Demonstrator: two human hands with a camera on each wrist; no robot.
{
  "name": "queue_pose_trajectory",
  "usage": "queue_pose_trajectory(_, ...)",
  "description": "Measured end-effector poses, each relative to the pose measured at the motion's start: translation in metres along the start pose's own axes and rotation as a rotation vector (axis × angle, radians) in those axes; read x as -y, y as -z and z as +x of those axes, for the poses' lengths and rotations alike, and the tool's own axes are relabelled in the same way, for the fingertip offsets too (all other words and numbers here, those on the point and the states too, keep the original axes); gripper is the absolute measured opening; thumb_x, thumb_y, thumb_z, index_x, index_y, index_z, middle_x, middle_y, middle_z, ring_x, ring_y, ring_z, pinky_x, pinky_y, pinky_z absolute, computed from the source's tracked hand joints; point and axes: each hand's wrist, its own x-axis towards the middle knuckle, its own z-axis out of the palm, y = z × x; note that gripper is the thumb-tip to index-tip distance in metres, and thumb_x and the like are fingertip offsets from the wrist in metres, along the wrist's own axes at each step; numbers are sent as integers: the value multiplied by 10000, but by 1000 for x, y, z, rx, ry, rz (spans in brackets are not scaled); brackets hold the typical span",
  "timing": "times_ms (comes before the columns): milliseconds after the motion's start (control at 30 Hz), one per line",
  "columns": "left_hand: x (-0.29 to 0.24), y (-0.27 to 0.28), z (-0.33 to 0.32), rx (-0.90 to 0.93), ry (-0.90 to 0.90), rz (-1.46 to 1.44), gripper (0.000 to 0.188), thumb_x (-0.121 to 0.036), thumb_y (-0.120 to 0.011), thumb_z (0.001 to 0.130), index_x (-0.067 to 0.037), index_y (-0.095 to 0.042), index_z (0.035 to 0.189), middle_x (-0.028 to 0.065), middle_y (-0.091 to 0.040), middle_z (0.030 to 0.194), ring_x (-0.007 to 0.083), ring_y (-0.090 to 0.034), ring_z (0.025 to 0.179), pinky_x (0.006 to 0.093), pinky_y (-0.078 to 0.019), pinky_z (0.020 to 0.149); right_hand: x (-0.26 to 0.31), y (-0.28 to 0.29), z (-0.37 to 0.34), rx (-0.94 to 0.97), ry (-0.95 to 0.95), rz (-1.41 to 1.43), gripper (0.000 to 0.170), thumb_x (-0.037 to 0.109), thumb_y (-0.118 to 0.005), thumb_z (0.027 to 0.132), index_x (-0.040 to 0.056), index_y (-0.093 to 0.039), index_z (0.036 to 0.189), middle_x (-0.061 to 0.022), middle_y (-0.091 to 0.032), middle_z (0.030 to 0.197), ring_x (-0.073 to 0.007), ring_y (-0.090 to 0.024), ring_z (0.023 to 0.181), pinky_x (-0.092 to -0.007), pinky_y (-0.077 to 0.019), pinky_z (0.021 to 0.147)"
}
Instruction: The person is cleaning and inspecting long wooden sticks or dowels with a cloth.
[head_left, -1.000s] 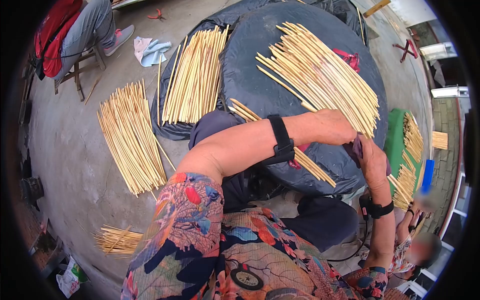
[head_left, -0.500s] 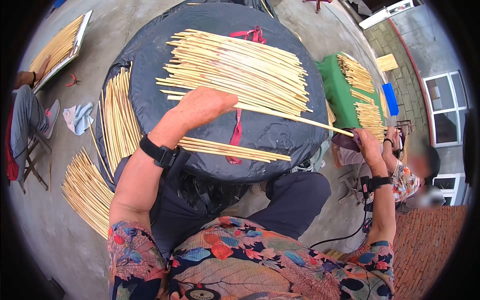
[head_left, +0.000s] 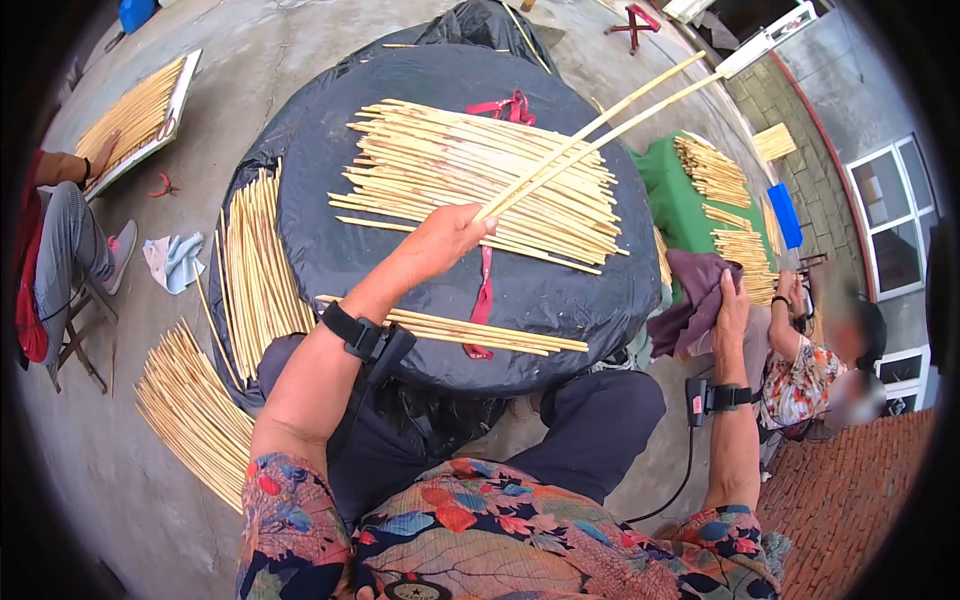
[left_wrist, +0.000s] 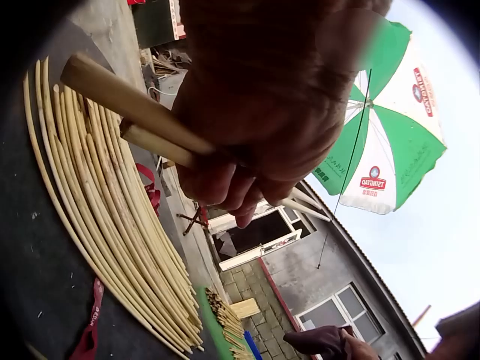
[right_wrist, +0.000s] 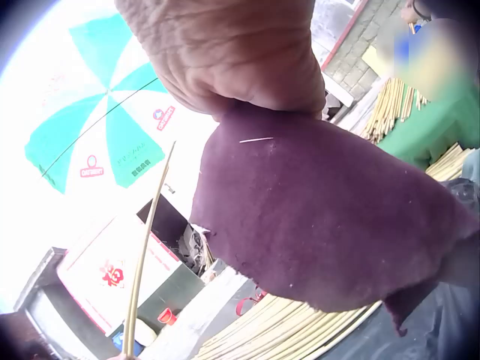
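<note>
In the head view, my left hand (head_left: 448, 242) grips two long, thin peeled sticks (head_left: 540, 170) near one end. They slant up to the far right over the round table (head_left: 590, 320), which is wrapped in black plastic. The butts of these sticks (left_wrist: 112, 90) poke out of my fist in the left wrist view. My right hand (head_left: 733, 315) pinches a dark purple cloth (head_left: 685, 305) that hangs beyond the table's right edge, apart from the sticks. Between my hands lies a wide layer of similar sticks (head_left: 470, 165). A small row of sticks (head_left: 490, 333) rests nearer me, across a red strap (head_left: 484, 295).
More sticks (head_left: 262, 260) lean at the table's left, with another bundle (head_left: 190, 405) on the ground. A person sits far left beside a board of sticks (head_left: 130, 110). At right, a green-covered table (head_left: 655, 185) bears sticks, with another person near it. Red pliers (head_left: 162, 186) lie on the ground.
Earlier both hands were close together at the cloth; then a stick stretched from my left hand to the cloth. Now the sticks point up and away, free of the cloth, which hangs loose. The view has swung right.
</note>
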Motion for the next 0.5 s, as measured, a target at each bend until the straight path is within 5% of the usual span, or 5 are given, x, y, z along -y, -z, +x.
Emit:
queue_pose_trajectory(100,-10,-18,-2,85,219,-370,241,-235,-406,905,-18,-510,900,-7,-449,598,35,-330,455,179,-254,381,-3,-61,-7,67,-160,508,348,226,-485,881,3,-440,1145,-98,-513,1106,-189,-525,978,-322,-414,884)
queue_pose_trajectory(200,-5,-29,-1,112,193,-586,198,-194,-411,900,-18,-500,917,41,-529,647,43,-349,424,168,-259,350,1,-113,-18,166,-257,736,321,223,-441,904,1,-437,1136,-110,-521,1103,-208,-522,999,-349,-422,881)
queue_pose_trajectory(500,6,-52,1,33,218,-681,126,-150,-511,860,-33,-554,840,37,-551,653,56,-411,405,171,-279,324,21,-223,-66,289,-357,940,351,274,-396,920,19,-431,1159,-90,-516,1115,-192,-505,1011,-352,-402,891)
